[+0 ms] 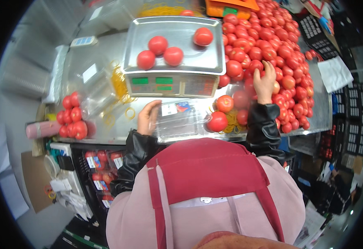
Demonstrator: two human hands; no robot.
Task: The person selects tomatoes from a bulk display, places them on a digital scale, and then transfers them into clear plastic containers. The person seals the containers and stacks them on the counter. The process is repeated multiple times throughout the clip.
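Note:
My left hand [148, 118] has its fingers round the left side of a clear plastic box [177, 124] with a label on it, at the table's near edge. Over the big tomato pile [287, 81] at the right, my right hand [265, 83] is spread, fingers apart on the tomatoes; I make out none in its grasp. A blurred tomato [242, 99] is just left of that wrist. Several loose tomatoes [218, 121] sit between box and pile, by yellow rubber bands. Straight ahead, a steel-topped scale [174, 37] carries three grouped tomatoes [158, 45] and a single one [203, 37].
More tomatoes [73, 116] lie at the far left beside a pink cylinder [42, 130]. Clear lids [96, 85] and scattered rubber bands [121, 83] are left of the scale. Below the table, a black crate [82, 159] holds packed tomatoes. An orange device [231, 7] stands at the back.

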